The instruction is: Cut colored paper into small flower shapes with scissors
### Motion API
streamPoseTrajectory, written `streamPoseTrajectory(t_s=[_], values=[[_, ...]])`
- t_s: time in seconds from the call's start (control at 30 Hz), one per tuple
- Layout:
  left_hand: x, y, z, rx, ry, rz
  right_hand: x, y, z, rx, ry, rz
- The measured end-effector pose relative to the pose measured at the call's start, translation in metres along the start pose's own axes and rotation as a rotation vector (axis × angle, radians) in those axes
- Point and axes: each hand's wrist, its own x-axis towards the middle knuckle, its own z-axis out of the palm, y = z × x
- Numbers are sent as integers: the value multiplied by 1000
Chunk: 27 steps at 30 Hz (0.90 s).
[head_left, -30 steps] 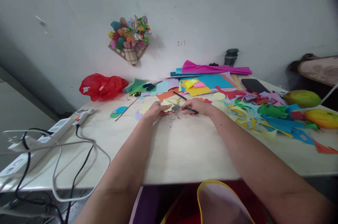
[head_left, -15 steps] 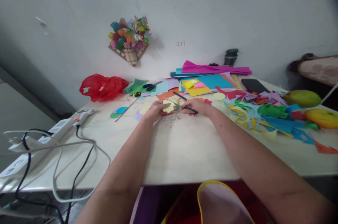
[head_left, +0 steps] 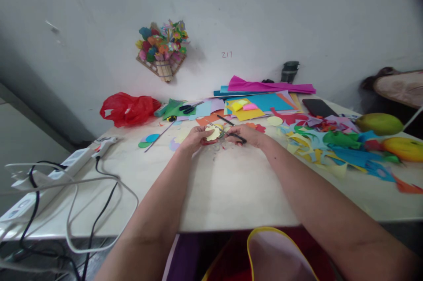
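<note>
Between the fingers of my left hand point(head_left: 196, 137) is a pale yellow paper flower point(head_left: 213, 133) with a scalloped edge. My right hand point(head_left: 246, 134) is closed round the black handles of a pair of scissors point(head_left: 238, 138). The blades point left and lie at the flower's upper right edge. Small paper snippets lie on the table point(head_left: 231, 192) under my hands. A red paper piece point(head_left: 260, 128) rests just beyond my right hand, and pale cut pieces point(head_left: 176, 140) are left of my left hand.
Paper scraps point(head_left: 343, 148) cover the right side, with two mango-like fruits point(head_left: 379, 123) and a phone point(head_left: 319, 107). Coloured sheets point(head_left: 271, 101) and a second pair of scissors point(head_left: 189, 108) lie behind. A red plastic bag point(head_left: 127, 110) and a power strip point(head_left: 49, 184) with cables are left.
The yellow flower has turned slightly in my left fingers and sits a little further right. The scissors stay at its edge, their handles shifted slightly left.
</note>
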Motion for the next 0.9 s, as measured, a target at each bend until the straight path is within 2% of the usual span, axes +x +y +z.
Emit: streamPoseTrajectory(t_s=[0.37,0.73,0.9], values=[[-4,4,8,-12,48,23,2,3,4,-54,-27,-47],[-1,0,5,-17,107,28,3,2,9,18,41,-41],[-2,1,7,-7,67,53,3,0,11,24,59,-55]])
